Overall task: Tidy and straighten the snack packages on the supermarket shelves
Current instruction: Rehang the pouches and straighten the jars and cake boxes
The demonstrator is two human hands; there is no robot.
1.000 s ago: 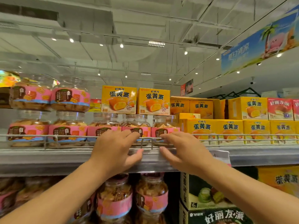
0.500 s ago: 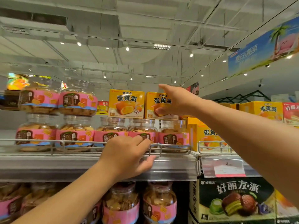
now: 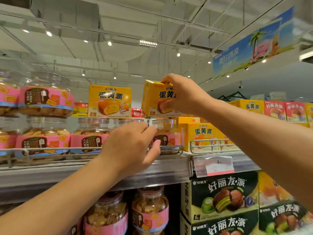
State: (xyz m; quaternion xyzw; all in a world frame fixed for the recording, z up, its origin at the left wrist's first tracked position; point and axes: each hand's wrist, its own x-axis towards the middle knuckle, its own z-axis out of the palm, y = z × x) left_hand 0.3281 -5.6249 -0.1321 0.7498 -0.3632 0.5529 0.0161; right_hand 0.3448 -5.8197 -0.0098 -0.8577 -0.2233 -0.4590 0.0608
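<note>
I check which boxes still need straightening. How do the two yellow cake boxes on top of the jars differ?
The left yellow box faces straight forward; the right yellow box is turned, showing its side panel. No hand touches the left box, while the right hand holds the right box by its top and front. The left box's front is fully visible; the right box's is partly covered by fingers. Both carry the same print and stand above the jars.

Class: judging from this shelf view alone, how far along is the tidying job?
Done: the left yellow box sits square on the jars. In hand: the right hand grips the turned yellow box; the left hand rests by the shelf rail. Left: squaring that box.
</note>
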